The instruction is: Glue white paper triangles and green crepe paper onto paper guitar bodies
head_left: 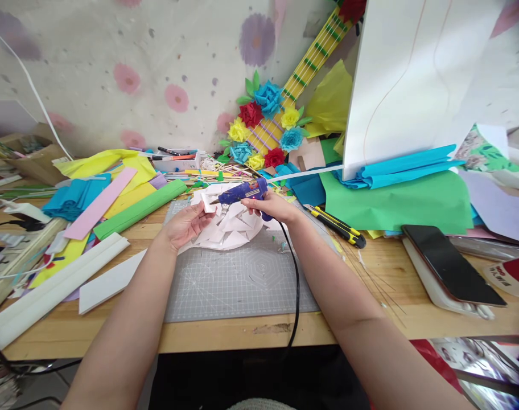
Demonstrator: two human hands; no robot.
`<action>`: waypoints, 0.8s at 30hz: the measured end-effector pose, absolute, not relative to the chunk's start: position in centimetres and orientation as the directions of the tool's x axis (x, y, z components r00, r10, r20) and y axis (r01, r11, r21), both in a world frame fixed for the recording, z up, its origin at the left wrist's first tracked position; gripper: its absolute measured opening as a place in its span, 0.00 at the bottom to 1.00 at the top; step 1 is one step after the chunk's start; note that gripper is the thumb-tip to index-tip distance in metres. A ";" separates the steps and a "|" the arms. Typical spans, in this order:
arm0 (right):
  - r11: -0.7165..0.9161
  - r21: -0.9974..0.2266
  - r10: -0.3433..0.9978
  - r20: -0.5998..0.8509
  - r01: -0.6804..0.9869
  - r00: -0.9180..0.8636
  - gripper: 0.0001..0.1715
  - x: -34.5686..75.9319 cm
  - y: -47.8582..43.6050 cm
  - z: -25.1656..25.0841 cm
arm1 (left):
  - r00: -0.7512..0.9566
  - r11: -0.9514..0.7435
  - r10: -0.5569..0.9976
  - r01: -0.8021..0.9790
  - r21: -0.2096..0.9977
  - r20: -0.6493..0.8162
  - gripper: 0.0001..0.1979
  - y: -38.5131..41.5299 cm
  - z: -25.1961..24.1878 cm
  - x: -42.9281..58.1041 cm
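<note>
My right hand [271,207] grips a blue hot glue gun [241,193], its nozzle pointing left. A black cord [296,285] runs from the gun down over the table edge. My left hand [186,223] pinches a small white paper piece [208,203] right at the nozzle tip. Both hands hover over a pile of white paper petals [225,225] lying on a grey cutting mat [238,279].
A yellow-black utility knife [338,226] lies right of the mat, a phone [451,263] on a white pad further right. Coloured paper sheets and rolls [114,196] crowd the left. A paper-flower guitar [280,122] and a white board [408,80] stand behind.
</note>
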State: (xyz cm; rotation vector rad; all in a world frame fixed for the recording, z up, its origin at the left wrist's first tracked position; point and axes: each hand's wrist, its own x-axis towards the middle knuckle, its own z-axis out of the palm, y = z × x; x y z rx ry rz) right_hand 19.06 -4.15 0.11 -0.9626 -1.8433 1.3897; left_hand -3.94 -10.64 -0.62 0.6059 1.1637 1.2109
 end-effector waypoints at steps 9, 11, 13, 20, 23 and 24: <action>0.165 -0.986 0.889 0.162 -0.029 -0.428 0.25 20.7 -2.2 -0.6 | -0.444 -0.025 0.895 0.052 0.998 0.046 0.17 -9.7 -0.2 -5.5; 0.160 -0.987 0.908 0.161 -0.036 -0.386 0.25 20.9 -1.8 -0.9 | -0.454 0.024 0.884 0.284 0.958 0.113 0.18 -9.0 0.0 -4.9; 0.152 -0.987 0.920 0.159 -0.048 -0.358 0.25 21.0 -1.7 -1.0 | -0.413 0.087 0.893 0.546 0.833 0.177 0.17 -8.2 0.3 -4.1; 0.129 -0.990 0.930 0.142 -0.061 -0.340 0.25 20.9 -1.7 -0.8 | -0.345 0.294 0.929 0.906 0.304 0.131 0.14 -6.1 1.2 -1.8; 0.132 -0.988 0.927 0.153 -0.084 -0.344 0.25 20.9 -1.7 -0.6 | -0.355 0.334 0.931 0.923 0.193 0.086 0.17 -5.8 1.3 -1.3; 0.134 -0.987 0.926 0.156 -0.087 -0.345 0.25 20.9 -1.7 -0.6 | -0.359 0.342 0.930 0.924 0.173 0.075 0.19 -5.9 1.3 -1.2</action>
